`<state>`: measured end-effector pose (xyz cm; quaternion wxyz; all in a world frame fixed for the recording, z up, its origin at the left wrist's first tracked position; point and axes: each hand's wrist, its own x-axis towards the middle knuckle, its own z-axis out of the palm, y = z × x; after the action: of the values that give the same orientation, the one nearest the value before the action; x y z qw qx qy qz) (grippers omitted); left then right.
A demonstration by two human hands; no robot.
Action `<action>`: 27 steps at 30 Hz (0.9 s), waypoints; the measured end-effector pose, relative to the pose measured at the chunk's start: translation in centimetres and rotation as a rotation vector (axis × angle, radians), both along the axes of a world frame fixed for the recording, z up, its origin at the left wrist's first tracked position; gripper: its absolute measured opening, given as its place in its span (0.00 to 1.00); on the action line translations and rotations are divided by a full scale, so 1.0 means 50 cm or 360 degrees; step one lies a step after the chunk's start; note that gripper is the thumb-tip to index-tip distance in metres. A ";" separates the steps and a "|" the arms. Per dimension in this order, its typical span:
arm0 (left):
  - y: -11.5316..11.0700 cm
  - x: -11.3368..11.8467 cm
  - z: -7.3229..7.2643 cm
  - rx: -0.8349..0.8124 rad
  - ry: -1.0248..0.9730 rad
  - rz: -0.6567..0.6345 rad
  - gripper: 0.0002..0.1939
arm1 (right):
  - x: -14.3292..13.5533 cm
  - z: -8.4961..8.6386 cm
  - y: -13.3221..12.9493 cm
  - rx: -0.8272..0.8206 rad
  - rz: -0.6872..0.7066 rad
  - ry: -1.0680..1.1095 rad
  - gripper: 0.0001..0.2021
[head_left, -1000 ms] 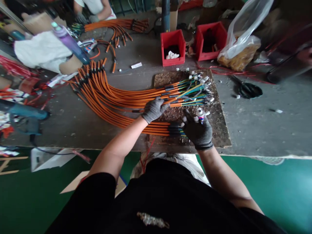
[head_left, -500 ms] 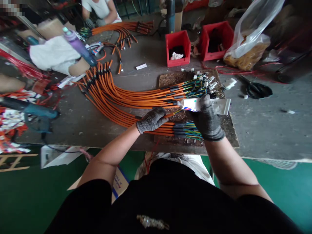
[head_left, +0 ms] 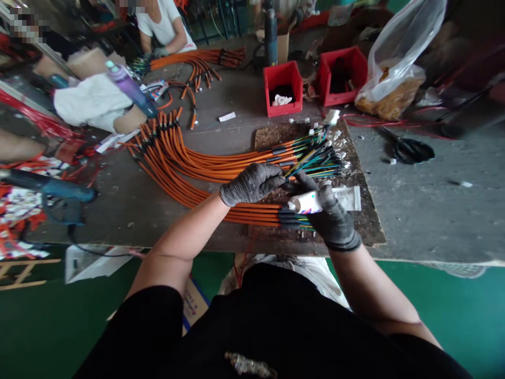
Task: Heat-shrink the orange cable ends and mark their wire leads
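My left hand (head_left: 253, 184), in a grey glove, is closed with its fingertips pinched at the end of an orange cable, where thin coloured wires (head_left: 300, 160) fan out; the cable inside the grip is mostly hidden. A white squeeze tube (head_left: 305, 203) with a printed label lies in my right hand (head_left: 335, 218), also gloved, its nozzle pointing left. The right index finger reaches toward the left fingertips. Around both hands lie orange cables (head_left: 213, 160), with white connectors on the far row's wire ends. A nearer row of cables (head_left: 252, 213) passes below my left hand.
Under the wire ends is a brown board (head_left: 369, 221). Two red bins (head_left: 283, 108) stand behind, beside a clear plastic bag (head_left: 394, 87). Black-handled scissors (head_left: 414, 151) lie to the right. A heat gun (head_left: 59, 187) is at left, and a co-worker (head_left: 165, 26) sits across the table.
My right hand has lowered with the tube, whose nozzle has left the cable. My left hand has shifted right, its fingers now at the wires.
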<state>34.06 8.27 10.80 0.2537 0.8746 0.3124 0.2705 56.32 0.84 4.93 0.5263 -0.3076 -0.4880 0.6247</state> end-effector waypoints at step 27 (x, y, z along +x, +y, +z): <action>-0.118 -0.041 0.110 -0.0674 -0.0550 0.0041 0.26 | -0.056 0.069 -0.060 0.0829 0.0218 -0.0339 0.19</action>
<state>32.02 2.36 16.30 0.4771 0.7388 0.3251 0.3475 53.51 -2.16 8.37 0.4900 -0.1921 -0.7042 0.4766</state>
